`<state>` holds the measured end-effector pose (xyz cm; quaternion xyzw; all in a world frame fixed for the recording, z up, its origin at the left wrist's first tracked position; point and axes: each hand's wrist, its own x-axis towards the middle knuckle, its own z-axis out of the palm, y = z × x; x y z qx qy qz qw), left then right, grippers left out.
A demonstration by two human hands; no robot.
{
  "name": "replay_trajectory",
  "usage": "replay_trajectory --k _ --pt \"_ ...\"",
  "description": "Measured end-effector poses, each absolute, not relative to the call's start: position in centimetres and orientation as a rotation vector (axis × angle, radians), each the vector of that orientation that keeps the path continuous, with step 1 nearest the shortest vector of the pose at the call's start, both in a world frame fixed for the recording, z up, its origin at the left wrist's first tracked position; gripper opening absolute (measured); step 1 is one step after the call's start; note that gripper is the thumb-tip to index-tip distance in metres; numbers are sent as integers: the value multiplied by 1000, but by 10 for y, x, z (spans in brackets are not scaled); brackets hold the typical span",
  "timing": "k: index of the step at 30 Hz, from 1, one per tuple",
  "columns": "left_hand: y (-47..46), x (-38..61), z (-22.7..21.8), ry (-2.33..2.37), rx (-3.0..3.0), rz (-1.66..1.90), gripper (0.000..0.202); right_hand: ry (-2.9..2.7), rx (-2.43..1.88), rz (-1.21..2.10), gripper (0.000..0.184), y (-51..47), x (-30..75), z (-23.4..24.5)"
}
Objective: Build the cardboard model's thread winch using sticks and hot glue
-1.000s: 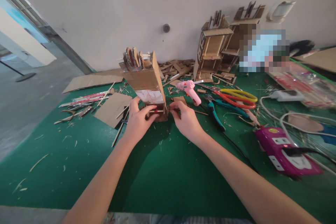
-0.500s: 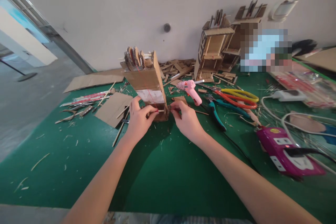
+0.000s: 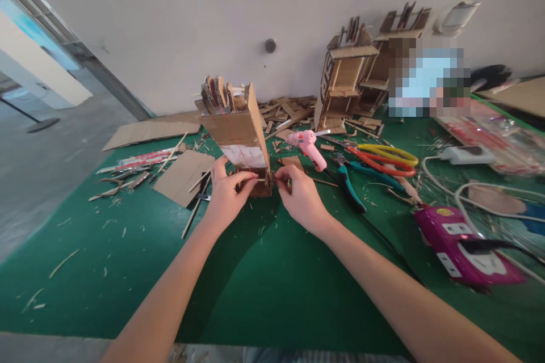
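Note:
A tall cardboard model stands upright on the table, with several rounded cardboard pieces lined up along its top and a red thread running down its front. Low on the front, a thin wooden stick crosses between the walls. My left hand pinches this stick near the red thread, thumb and forefinger closed. At the model's right wall, my right hand has its fingertips closed on a small brown cardboard piece at the stick's outer end. The fingertips partly cover that piece.
A pink glue gun lies right of the model. Beyond it are teal-handled cutters, scissors and a purple power strip with cords. Two similar cardboard models stand behind. Cardboard scraps line the wall; a flat cardboard sheet lies left.
My right hand has turned slightly at the small cardboard piece, its fingers curling a little differently. My left hand keeps its pinch, and the model stays in place.

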<state>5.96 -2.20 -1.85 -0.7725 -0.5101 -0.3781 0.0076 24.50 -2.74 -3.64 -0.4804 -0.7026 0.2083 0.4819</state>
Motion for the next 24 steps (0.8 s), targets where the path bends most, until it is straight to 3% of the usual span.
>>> replay_trajectory --k 24 --pt "-23 58 -18 -1578 -2410 -1198 14 -1840 -1133 434 15 -35 245 -35"
